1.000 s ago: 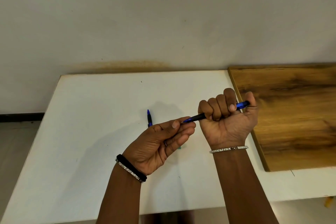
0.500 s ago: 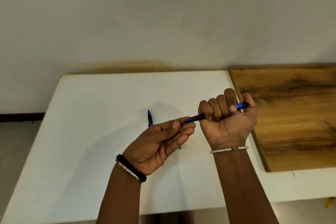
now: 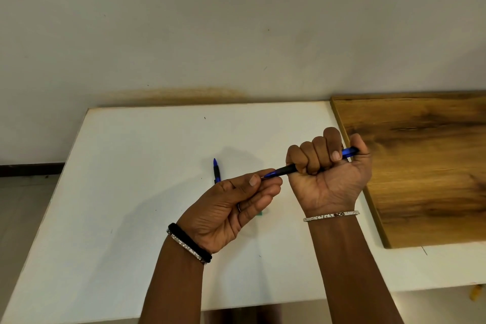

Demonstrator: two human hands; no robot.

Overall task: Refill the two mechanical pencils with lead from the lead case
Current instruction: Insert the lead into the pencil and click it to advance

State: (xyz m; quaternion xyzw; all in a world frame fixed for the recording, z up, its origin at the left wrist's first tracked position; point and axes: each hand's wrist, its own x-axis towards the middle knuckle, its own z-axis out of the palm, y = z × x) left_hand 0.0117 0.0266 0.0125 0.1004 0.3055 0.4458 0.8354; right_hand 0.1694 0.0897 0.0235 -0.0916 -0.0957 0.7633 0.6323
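Lying behind hands [image 3: 238, 208]: second pencil [image 3: 216, 170]

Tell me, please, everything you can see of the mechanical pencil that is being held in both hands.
The held pencil looks plastic, with a blue tip cone, a black grip section and a blue upper barrel. It is off the white table, nearly level, tip lower and pointing left. The right hand closes round its middle in a fist, thumb over the rear end. The left hand pinches at the tip. Whether any lead shows there is too small to tell.
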